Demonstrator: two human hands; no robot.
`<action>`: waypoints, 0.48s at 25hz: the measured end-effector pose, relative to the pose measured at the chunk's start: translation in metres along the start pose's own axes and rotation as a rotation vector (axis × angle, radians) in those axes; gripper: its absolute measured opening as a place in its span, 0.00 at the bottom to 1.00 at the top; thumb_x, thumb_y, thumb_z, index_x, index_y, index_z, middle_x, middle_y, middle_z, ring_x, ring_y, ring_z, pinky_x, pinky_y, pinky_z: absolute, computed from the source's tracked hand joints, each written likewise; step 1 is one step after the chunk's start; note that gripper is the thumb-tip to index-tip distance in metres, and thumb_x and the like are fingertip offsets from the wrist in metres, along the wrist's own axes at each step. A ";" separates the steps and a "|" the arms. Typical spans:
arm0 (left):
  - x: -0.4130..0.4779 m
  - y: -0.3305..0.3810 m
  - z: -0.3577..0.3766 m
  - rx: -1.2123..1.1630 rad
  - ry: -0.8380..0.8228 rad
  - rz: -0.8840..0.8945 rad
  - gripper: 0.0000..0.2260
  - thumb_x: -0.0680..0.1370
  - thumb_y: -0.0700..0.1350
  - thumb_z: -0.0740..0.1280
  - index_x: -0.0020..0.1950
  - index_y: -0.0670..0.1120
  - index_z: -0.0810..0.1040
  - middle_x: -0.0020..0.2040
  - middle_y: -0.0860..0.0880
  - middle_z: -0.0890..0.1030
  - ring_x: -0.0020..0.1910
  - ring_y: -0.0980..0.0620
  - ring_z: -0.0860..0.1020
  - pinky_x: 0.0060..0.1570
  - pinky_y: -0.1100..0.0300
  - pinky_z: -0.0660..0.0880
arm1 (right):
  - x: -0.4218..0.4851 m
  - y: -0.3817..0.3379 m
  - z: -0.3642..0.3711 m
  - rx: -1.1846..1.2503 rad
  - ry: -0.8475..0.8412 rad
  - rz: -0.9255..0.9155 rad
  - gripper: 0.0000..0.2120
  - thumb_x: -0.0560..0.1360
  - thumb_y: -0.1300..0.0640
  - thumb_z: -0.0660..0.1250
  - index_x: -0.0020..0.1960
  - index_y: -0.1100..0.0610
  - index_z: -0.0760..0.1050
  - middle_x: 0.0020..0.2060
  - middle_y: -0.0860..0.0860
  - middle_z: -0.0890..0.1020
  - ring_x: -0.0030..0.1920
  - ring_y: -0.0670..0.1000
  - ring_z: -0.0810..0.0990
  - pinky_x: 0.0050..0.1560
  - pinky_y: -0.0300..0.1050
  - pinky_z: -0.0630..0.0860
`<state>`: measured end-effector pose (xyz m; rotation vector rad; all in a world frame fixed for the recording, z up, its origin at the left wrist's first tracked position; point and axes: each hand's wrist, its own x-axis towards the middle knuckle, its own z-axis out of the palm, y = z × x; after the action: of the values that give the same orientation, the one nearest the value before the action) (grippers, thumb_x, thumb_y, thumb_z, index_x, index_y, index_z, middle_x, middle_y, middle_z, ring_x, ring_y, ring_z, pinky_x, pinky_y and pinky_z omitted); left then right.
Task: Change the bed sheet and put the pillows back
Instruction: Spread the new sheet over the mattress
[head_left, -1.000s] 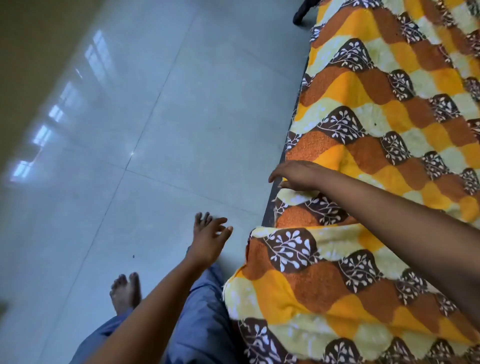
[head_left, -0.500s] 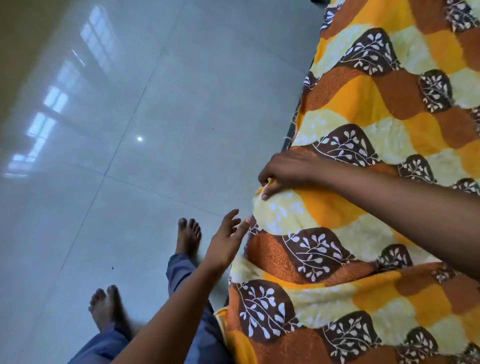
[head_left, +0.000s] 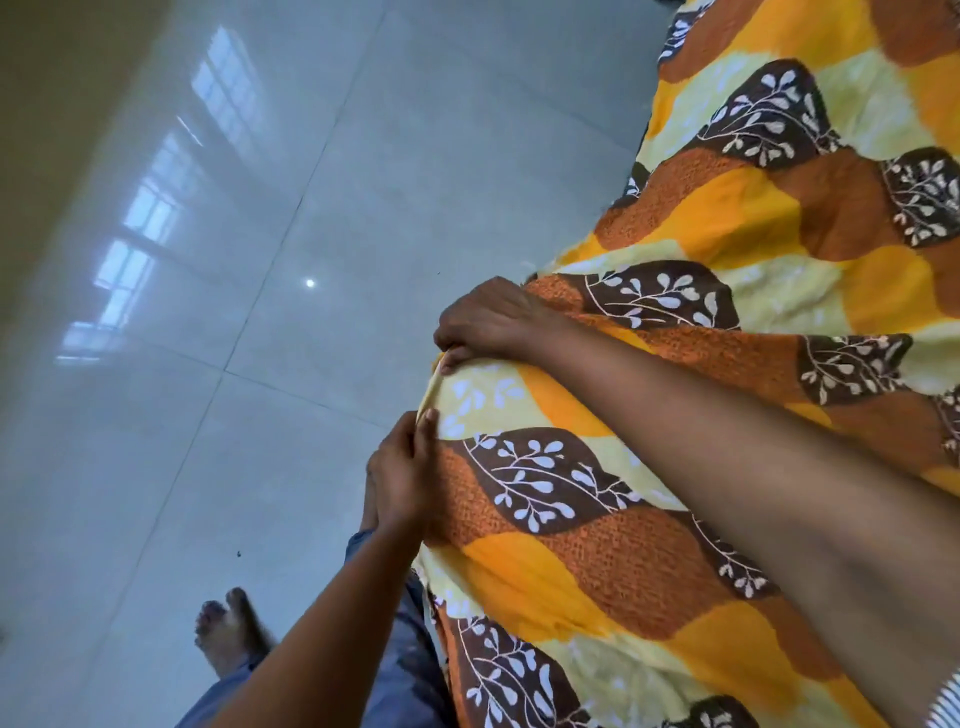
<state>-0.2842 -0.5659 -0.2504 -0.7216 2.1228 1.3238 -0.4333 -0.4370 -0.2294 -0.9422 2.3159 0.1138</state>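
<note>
The left hand (head_left: 402, 478) has joined the right hand (head_left: 493, 322), both hands pinching the orange-yellow-brown leaf-print bed sheet (head_left: 753, 218).

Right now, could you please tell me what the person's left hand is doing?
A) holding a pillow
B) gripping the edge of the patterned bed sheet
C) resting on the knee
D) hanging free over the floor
B: the left hand pinches the bed sheet at its edge, close to the right hand, which grips it too.
</note>
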 end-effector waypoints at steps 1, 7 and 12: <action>0.004 -0.004 0.001 0.055 -0.030 -0.029 0.18 0.77 0.59 0.57 0.41 0.45 0.75 0.42 0.43 0.82 0.45 0.42 0.78 0.41 0.53 0.70 | -0.003 -0.002 0.007 0.035 -0.014 0.025 0.15 0.75 0.42 0.62 0.53 0.51 0.77 0.52 0.48 0.79 0.56 0.52 0.76 0.43 0.44 0.64; 0.030 0.037 -0.012 -0.116 -0.323 -0.172 0.17 0.79 0.47 0.62 0.67 0.47 0.71 0.60 0.45 0.76 0.51 0.51 0.76 0.52 0.58 0.72 | -0.063 0.032 -0.014 0.417 0.091 0.225 0.14 0.76 0.50 0.65 0.61 0.50 0.74 0.61 0.49 0.71 0.63 0.50 0.69 0.60 0.50 0.68; 0.064 0.127 -0.003 -0.186 -0.380 -0.088 0.12 0.79 0.43 0.61 0.63 0.47 0.73 0.60 0.41 0.77 0.62 0.45 0.74 0.64 0.52 0.68 | -0.125 0.118 -0.062 0.593 0.152 0.411 0.10 0.75 0.56 0.67 0.55 0.52 0.79 0.54 0.51 0.78 0.56 0.51 0.75 0.56 0.44 0.72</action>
<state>-0.4168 -0.5310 -0.2126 -0.5742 1.6683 1.4894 -0.4744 -0.2932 -0.1249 -0.1814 2.4332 -0.4672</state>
